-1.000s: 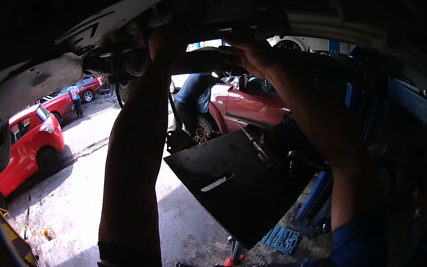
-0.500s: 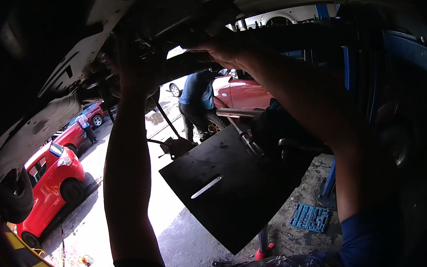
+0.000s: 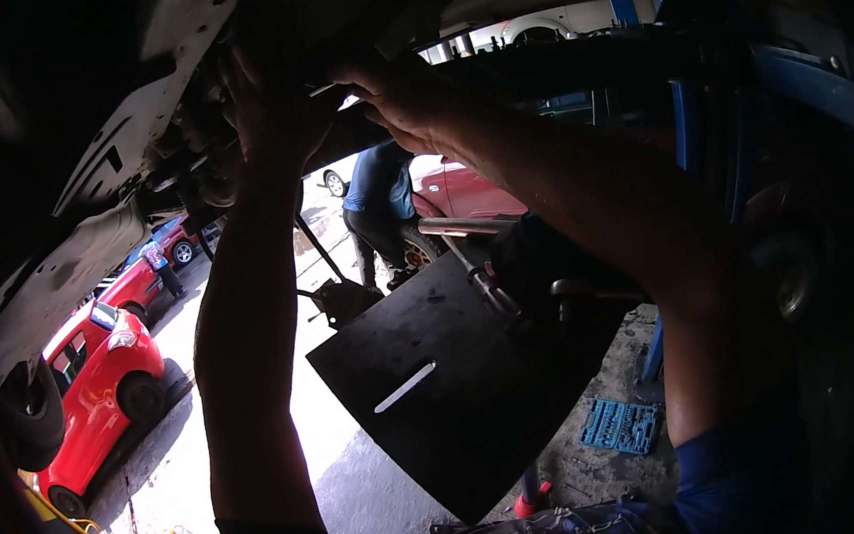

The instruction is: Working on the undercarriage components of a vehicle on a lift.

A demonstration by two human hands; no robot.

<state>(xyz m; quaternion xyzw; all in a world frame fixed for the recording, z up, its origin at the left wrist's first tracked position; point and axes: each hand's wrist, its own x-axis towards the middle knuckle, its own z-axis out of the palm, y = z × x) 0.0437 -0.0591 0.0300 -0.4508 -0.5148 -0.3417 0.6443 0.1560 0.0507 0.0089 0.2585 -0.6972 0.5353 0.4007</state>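
Left hand: the left hand (image 3: 270, 114) is reaching straight up into the dark underside of the raised car (image 3: 135, 119), fingers curled against a part there; it is too shadowed to tell whether it is gripping anything.
Right hand: the right hand (image 3: 403, 93) is pressing up just beside the left one, fingers bent around the edge of a dark crossmember (image 3: 551, 61); what it is closing on is hidden, so I cannot tell its grip for sure.
Why so held: both arms are going overhead because the work is sitting above the person, on the car's belly, and the two hands are staying near each other, seemingly one steadying while the other feels.
Below the arms: a black tray (image 3: 456, 385) with a pale slot is standing under the work, likely to catch what drops.
On the floor: a blue socket set (image 3: 620, 424) is lying near the tray's stand, within reach.
Further out: another person (image 3: 380, 205) in blue is bending by a maroon car (image 3: 461, 192); a red car (image 3: 95, 378) is parked in sunlight at left.
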